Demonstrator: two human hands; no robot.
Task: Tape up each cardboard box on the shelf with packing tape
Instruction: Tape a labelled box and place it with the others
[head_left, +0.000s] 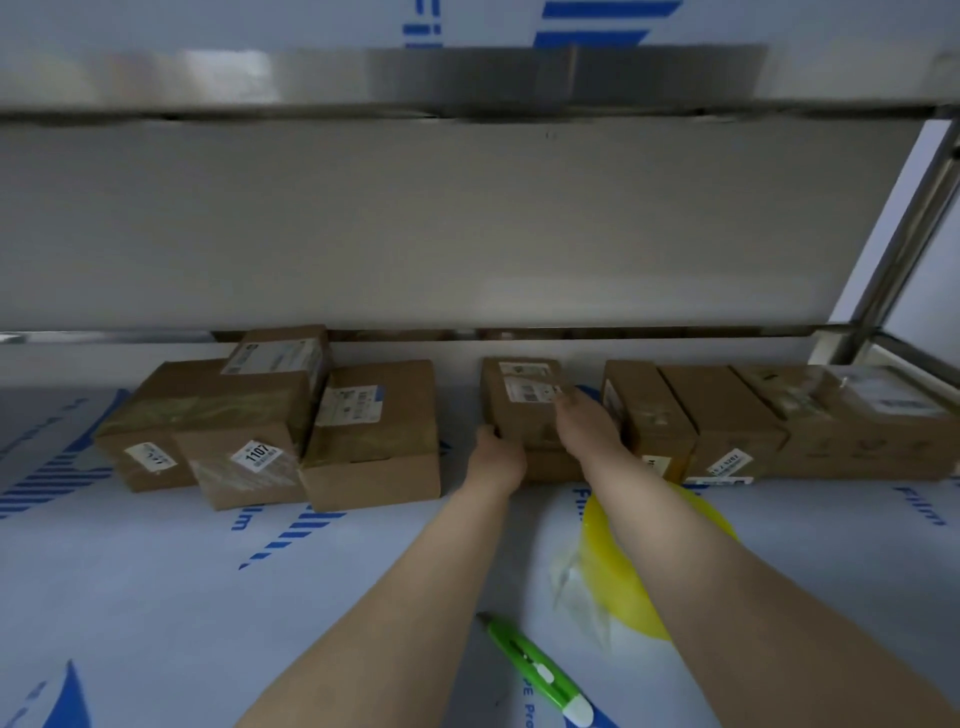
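Brown cardboard at twelve o'clock: middle box (522, 415), labelled on top, standing on the film-covered shelf (156, 597) close to the back wall. Gripped at its near left corner, about eight o'clock of it, by the left hand (496, 460), fingers curled against the side. Covered along its top right edge, about three o'clock, by the right hand (584, 423), fingertips up by the label; cannot tell whether curled round the edge or lying flat.

Flanked at nine o'clock by the left cluster of boxes (371, 441), one with a 1107 sticker, a smaller one stacked on top, a bare gap of shelf between cluster and middle box. Crowded at three o'clock by the right row of boxes (727, 415), the nearest just beside the right wrist.

Nearer, at five o'clock, yellow tape roll (618, 577) lying flat, partly hidden under the right forearm, loose clear end trailing at its left. At six o'clock, between the forearms, green cutter (535, 665) lying on the film, touched by neither hand.
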